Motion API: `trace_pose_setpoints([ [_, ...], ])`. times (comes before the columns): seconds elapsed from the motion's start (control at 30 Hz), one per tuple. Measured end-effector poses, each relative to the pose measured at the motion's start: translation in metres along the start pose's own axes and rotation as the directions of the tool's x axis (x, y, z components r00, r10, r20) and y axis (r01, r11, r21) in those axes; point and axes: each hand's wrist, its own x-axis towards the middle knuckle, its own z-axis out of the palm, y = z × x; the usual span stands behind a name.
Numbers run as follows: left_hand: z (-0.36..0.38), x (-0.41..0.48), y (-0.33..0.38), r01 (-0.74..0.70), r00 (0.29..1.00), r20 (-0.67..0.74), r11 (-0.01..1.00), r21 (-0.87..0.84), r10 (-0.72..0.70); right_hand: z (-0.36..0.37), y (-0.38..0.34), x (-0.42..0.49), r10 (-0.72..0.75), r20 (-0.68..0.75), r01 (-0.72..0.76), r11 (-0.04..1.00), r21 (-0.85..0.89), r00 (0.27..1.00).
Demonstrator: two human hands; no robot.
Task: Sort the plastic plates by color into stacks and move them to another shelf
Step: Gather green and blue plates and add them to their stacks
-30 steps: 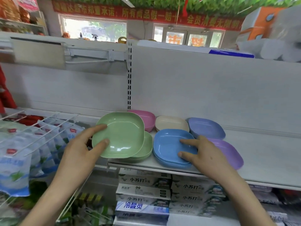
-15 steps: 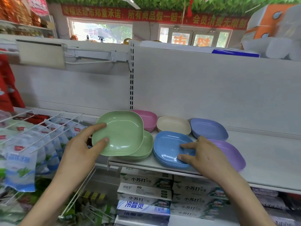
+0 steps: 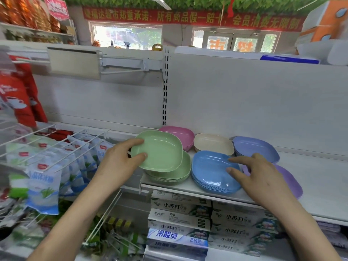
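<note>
At frame centre we see the left hand (image 3: 120, 162) pinching a green plate (image 3: 162, 151) by its left rim, thumb inside, just above the green stack (image 3: 177, 176) on the white shelf (image 3: 320, 185). Right of it, the right hand (image 3: 259, 178) is loosely spread, fingertips resting on the blue stack (image 3: 209, 170). Behind sit pink plates (image 3: 180, 134), a cream plate (image 3: 212, 144) and lavender plates (image 3: 254, 147).

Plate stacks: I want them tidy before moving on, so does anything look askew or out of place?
The top green plate is tilted and offset left of the green stack, gripped by the left hand. Nothing else looks odd or damaged.
</note>
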Motion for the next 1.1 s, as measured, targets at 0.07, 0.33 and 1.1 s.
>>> trace_pose_setpoints([
  [0.07, 0.003, 0.006, 0.002, -0.001, 1.0, 0.028, 1.0, 0.026, 0.0, -0.001, -0.001, -0.003, 0.006, -0.034, -0.006, 1.0, 0.021, 0.999],
  [0.33, 0.017, 0.015, -0.001, -0.007, 0.984, 0.178, 0.985, 0.173, -0.024, -0.004, -0.003, -0.013, 0.037, -0.116, -0.031, 0.998, 0.058, 0.993],
  [1.1, 0.017, 0.019, 0.003, -0.151, 0.983, 0.134, 0.975, 0.165, 0.129, 0.004, -0.01, -0.023, 0.043, -0.164, -0.034, 0.998, 0.058, 0.986],
])
